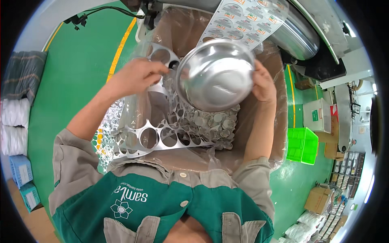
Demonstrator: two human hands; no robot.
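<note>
My right hand [264,83] grips the right rim of a shiny round metal bowl [216,77], its thumb and fingers closed around the edge. The bowl is tilted and its inside looks bare. To the left of the bowl, my left hand [139,75] has its fingers drawn together beside a white strip with round holes [158,87]; whatever lies in them is hidden. Below both hands stands a large bin lined with a clear plastic bag [261,141]. A heap of small round discs [216,125] lies inside it, next to more white perforated strip [160,137].
A printed sheet with round labels [247,20] hangs over the bin's far side from a machine with a metal roller [300,38]. Silvery scrap mesh [106,133] spills over the bin's left edge. A bright green crate [302,146] stands on the floor at right.
</note>
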